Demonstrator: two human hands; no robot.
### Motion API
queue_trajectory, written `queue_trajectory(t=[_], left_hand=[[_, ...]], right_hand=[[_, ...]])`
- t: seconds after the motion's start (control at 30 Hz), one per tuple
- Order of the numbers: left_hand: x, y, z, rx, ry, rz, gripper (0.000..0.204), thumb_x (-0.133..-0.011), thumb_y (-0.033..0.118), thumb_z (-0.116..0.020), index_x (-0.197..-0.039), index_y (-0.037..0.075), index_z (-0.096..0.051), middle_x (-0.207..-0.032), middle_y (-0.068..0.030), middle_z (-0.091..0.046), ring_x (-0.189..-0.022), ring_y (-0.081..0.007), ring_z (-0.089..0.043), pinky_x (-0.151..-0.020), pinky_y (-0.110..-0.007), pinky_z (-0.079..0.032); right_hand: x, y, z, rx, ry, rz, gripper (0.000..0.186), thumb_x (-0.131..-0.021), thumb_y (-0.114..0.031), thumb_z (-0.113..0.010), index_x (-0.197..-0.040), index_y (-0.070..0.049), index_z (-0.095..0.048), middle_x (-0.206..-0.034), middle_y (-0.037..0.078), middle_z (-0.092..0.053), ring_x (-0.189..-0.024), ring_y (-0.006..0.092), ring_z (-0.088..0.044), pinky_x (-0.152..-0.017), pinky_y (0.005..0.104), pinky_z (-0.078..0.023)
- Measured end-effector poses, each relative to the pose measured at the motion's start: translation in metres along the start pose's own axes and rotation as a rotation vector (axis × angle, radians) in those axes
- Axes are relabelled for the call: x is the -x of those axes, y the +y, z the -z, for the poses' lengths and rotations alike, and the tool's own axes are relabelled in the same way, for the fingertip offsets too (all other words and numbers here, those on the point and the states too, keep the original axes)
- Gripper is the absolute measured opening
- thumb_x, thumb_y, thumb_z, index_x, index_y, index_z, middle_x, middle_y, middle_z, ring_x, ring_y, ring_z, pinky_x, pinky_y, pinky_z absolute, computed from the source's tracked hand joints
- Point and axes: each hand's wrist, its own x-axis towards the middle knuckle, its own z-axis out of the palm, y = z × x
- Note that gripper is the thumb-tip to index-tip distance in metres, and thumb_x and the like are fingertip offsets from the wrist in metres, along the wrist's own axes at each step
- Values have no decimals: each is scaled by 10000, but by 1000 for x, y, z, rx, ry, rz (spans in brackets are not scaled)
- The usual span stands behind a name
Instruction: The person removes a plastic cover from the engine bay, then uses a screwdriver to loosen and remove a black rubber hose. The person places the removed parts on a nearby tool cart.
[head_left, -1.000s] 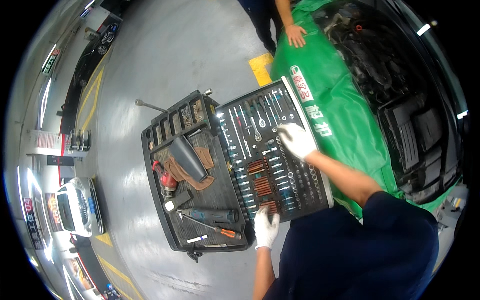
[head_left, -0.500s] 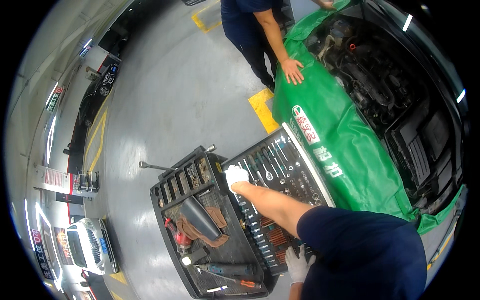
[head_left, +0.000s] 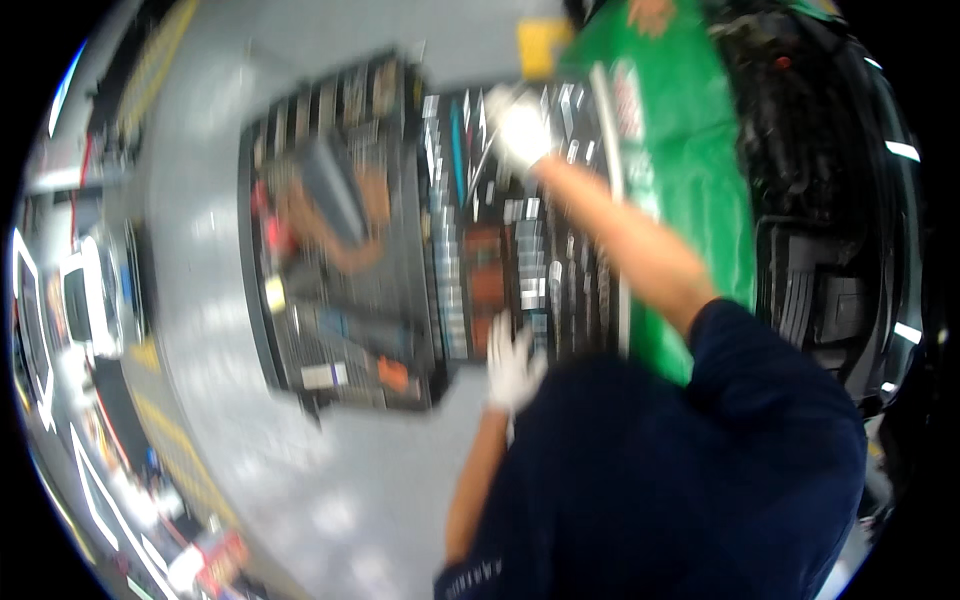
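A pulled-out tool drawer (head_left: 505, 210) lies in front of me, its black insert holding rows of sockets, bits and long tools. My right hand (head_left: 520, 128), in a white glove, is over the drawer's far part, among the ratchets and slim silver tools. Motion smears its fingers, and a thin silver rod (head_left: 483, 160) shows beside them; whether I grip it is unclear. At the near edge, my left hand (head_left: 512, 368), also white-gloved, reaches onto the drawer with fingers stretched out, by the reddish-brown bit rows (head_left: 487, 287).
The black cart top (head_left: 400, 290) on the left carries a dark curved piece (head_left: 335, 190) on a brown cloth (head_left: 372, 195), a red tool (head_left: 277, 235) and an orange-handled tool (head_left: 393, 374). Right, a green cover (head_left: 700, 180) borders an open engine bay (head_left: 790, 150). Another person's hand (head_left: 652, 15) touches the cover.
The whole view has shifted and turned, and is now blurred. My right hand has moved from the drawer's cart-side far corner rightward over its far tools. My left hand remains at the near edge.
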Motion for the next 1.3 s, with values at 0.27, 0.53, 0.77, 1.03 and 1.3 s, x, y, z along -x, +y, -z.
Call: queue_trajectory(t=[0.27,0.53,0.77,1.03,1.3], left_hand=[[92,-10,6,67,261,561,200,-995,130,-627,-1161,59,-713,-1127,-168,-739,-1074,-353,-703,-930,-424,-554],[87,-23,15,19,224,499,192,-972,217,-696,-1085,65,-726,-1015,-144,-749,-948,-342,-722,-846,-424,-567],[61,-2,-2,47,83,375,199,-952,228,-707,-1091,87,-726,-1011,-140,-733,-968,-349,-703,-866,-437,-552],[32,36,-9,87,-140,215,254,-943,243,-693,-1160,112,-712,-1111,-145,-721,-1067,-354,-672,-944,-480,-531],[34,34,-2,103,-211,274,284,-946,247,-646,-1139,56,-731,-1042,-196,-724,-1039,-383,-684,-926,-474,-543]], right_hand=[[213,86,164,-611,59,-711,508,-1086,-465,-555,-1136,25,-679,-624,-9,-472,-542,118,-459,-536,304,-419],[330,73,128,354,-374,-646,753,-963,-583,-644,-1512,-93,-482,-1326,246,-672,-1226,401,-658,-1064,464,-503],[354,73,101,96,-366,-664,575,-1003,-482,-639,-1402,-71,-591,-1327,182,-703,-1245,376,-652,-1065,442,-503],[345,72,108,189,-472,-721,558,-1000,-507,-636,-1362,-84,-610,-1297,189,-707,-1247,390,-637,-1041,462,-504],[346,70,107,148,-432,-675,579,-996,-551,-612,-1334,-80,-633,-1281,219,-702,-1220,427,-639,-1025,472,-507]])
